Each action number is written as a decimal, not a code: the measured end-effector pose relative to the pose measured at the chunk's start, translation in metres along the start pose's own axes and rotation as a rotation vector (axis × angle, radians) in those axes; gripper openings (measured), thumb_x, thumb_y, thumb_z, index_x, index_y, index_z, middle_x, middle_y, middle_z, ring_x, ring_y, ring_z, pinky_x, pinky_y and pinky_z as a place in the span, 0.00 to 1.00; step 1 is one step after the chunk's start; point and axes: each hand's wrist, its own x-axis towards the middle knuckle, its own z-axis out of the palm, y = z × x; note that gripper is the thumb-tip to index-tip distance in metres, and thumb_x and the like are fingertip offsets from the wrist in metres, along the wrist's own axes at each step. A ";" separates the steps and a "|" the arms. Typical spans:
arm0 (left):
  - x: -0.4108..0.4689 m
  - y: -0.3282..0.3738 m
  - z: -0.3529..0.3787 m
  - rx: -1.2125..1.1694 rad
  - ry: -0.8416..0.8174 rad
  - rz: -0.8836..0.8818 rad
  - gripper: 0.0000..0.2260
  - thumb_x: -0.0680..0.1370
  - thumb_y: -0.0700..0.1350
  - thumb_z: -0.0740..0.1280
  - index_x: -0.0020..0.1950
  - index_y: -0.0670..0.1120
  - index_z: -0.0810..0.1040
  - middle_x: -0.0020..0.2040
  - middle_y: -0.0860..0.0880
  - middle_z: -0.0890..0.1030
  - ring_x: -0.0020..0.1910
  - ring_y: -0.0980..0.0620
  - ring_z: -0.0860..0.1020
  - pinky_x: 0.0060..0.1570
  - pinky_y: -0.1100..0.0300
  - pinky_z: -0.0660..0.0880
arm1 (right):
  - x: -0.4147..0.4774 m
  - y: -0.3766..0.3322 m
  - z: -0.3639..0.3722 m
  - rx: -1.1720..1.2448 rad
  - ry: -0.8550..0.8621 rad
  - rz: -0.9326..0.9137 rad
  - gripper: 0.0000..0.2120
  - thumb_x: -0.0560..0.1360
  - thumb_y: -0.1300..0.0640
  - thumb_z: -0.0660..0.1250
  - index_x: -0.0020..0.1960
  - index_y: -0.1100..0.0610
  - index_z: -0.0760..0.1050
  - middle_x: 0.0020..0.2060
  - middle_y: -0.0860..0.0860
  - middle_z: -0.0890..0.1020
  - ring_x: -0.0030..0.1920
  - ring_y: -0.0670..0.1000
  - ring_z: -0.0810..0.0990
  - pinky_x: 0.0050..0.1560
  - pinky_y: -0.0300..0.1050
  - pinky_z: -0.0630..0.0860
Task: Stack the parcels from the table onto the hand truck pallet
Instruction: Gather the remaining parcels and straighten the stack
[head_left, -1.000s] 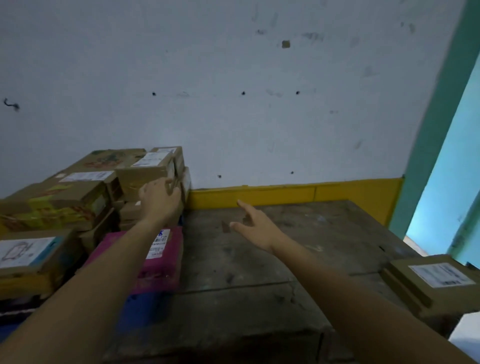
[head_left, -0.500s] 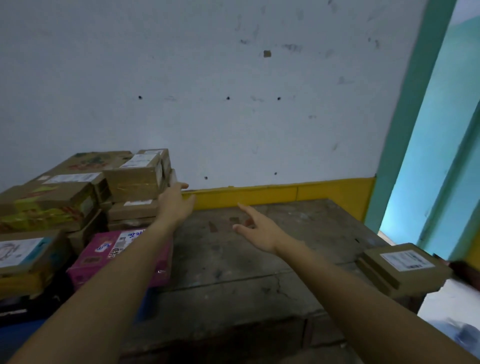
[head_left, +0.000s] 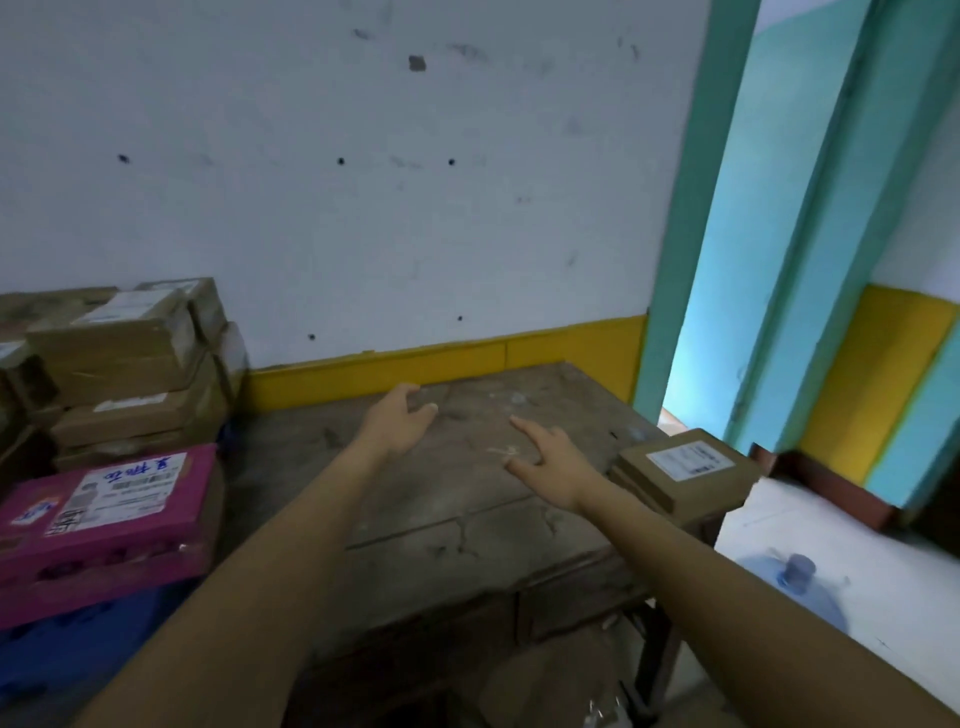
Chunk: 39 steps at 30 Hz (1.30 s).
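Observation:
Two flat brown parcels (head_left: 685, 473) with a white label lie stacked at the right edge of the worn wooden table (head_left: 447, 519). My right hand (head_left: 550, 462) hovers over the table just left of them, fingers spread and empty. Farther left, my left hand (head_left: 397, 421) hangs above the table's middle with fingers loosely curled, holding nothing. On the left stands a stack of brown cardboard parcels (head_left: 130, 364) with a pink box (head_left: 104, 514) in front. A blue surface (head_left: 78, 639) shows beneath the pink box.
A white wall with a yellow base strip (head_left: 441, 364) runs behind the table. A teal door frame (head_left: 680, 208) opens at the right. A blue water jug (head_left: 795, 582) lies on the pale floor beside the table's right legs.
My left hand has left the parcel stack and swung right over the table. My right hand and the view have shifted right toward the two flat parcels.

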 end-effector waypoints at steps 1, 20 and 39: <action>0.006 0.010 0.014 0.008 -0.014 0.007 0.24 0.80 0.50 0.60 0.73 0.43 0.62 0.72 0.43 0.67 0.70 0.44 0.67 0.64 0.56 0.65 | 0.001 0.014 -0.008 0.003 0.015 0.015 0.29 0.78 0.47 0.60 0.76 0.46 0.52 0.74 0.58 0.54 0.68 0.62 0.67 0.66 0.49 0.65; 0.105 0.117 0.353 0.199 -0.221 -0.130 0.24 0.80 0.48 0.60 0.74 0.43 0.60 0.73 0.41 0.64 0.74 0.42 0.58 0.68 0.54 0.60 | 0.070 0.345 -0.177 -0.111 0.020 0.149 0.25 0.78 0.51 0.61 0.73 0.50 0.59 0.65 0.58 0.73 0.63 0.61 0.72 0.62 0.54 0.70; 0.118 0.117 0.424 0.151 -0.144 -0.316 0.27 0.80 0.51 0.59 0.76 0.48 0.55 0.74 0.41 0.62 0.72 0.39 0.62 0.70 0.46 0.62 | 0.107 0.411 -0.160 -0.137 -0.021 0.290 0.33 0.73 0.44 0.65 0.73 0.45 0.56 0.71 0.57 0.58 0.72 0.61 0.52 0.71 0.58 0.59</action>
